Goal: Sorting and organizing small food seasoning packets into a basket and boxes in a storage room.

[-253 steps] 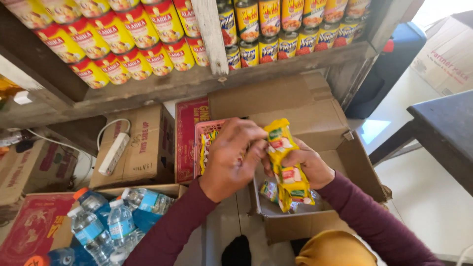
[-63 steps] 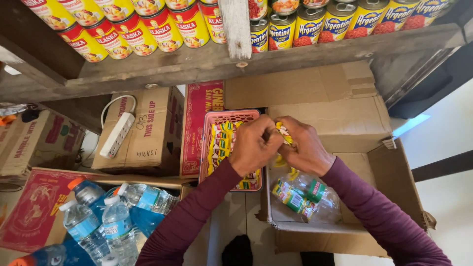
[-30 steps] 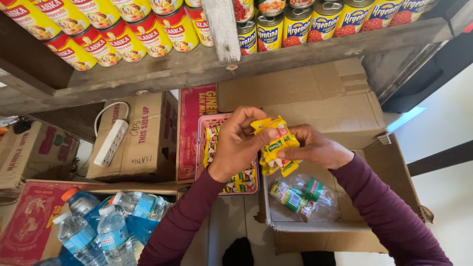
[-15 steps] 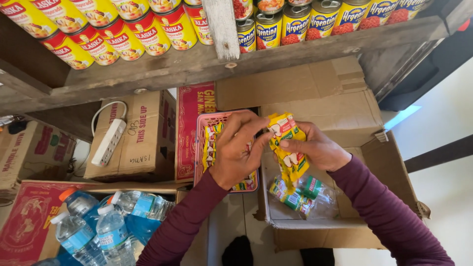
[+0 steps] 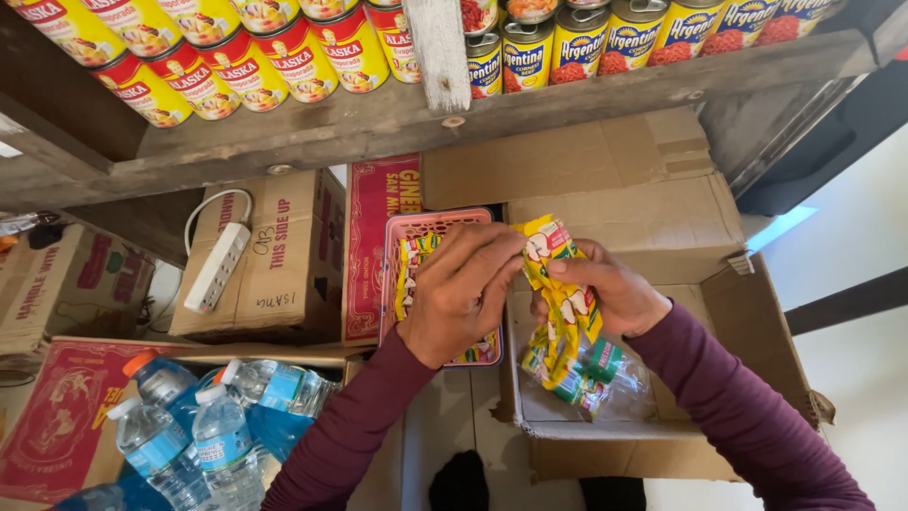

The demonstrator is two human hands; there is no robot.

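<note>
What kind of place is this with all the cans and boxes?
Probably a small shop's stockroom or storage corner. Rows of tin cans fill a wooden shelf, cardboard boxes and bottled water sit below, and both hands hold a strip of yellow sachets.

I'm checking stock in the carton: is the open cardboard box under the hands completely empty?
No, the open cardboard box holds a clear bag of green-and-yellow packets on its bottom, below the yellow sachet strip held by both hands.
</note>
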